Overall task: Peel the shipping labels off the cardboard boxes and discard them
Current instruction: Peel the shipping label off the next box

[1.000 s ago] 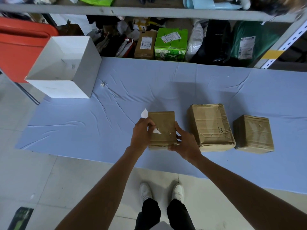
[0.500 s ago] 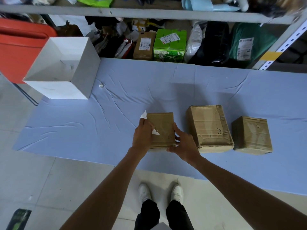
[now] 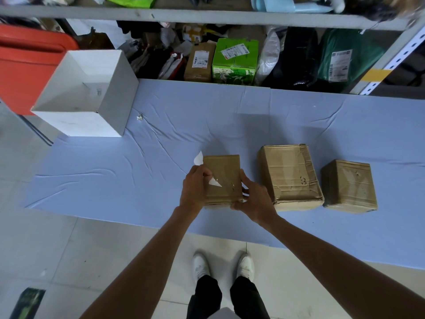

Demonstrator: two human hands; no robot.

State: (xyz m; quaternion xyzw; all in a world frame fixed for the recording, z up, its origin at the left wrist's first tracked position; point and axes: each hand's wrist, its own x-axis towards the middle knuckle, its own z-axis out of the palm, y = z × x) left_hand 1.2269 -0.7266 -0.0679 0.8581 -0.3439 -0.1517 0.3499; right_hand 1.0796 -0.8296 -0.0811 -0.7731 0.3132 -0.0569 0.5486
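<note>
White label [image 3: 198,158] at the left edge of the near box [image 3: 226,171] on the blue cloth [image 3: 115,171], mostly hidden by the left hand [image 3: 194,188] pinching it, right hand [image 3: 255,200] clasping the box's right side, bigger box [image 3: 289,173] and end box [image 3: 348,183] alongside, white bin [image 3: 87,93] well apart at left

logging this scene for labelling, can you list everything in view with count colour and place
cardboard boxes: 3, brown, in a row on the cloth
label: 1, white, at the leftmost box's far left corner
cloth: 1, light blue, under the boxes
open box: 1, white, far left on the cloth
scrap: 1, white, on the cloth beside the open box
container: 1, red, behind the open box
green box, brown parcel, dark green bag: 1 each, labelled, under the back shelf
shoes: 2, white, on the floor
left hand: pinches the label
right hand: grips the leftmost box's near right corner
</note>
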